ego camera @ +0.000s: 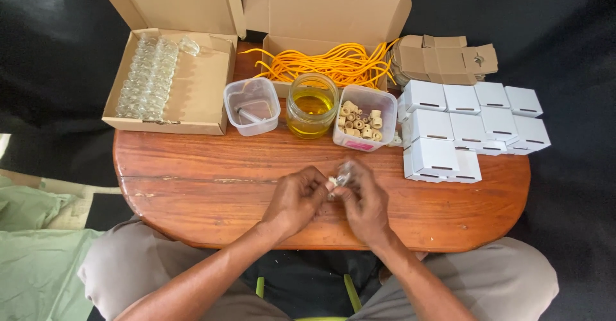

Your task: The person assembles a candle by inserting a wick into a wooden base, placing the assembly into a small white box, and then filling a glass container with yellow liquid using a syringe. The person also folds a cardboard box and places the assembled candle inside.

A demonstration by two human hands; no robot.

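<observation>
Fitting a pale bead onto a small clear glass vial (343,175), judging by the grip: left hand (296,200) and right hand (366,199) pinch it together above the oval wooden table (212,186) (vial contents unclear). Next move calls for steady alignment.

Small clear glass vial (344,174) held between left hand (296,199) and right hand (366,200) over wooden table (192,186). Behind: oil jar (312,106), tub of beige beads (363,118), orange cords (333,64) in carton, white boxes (471,128) stacked at right.
</observation>
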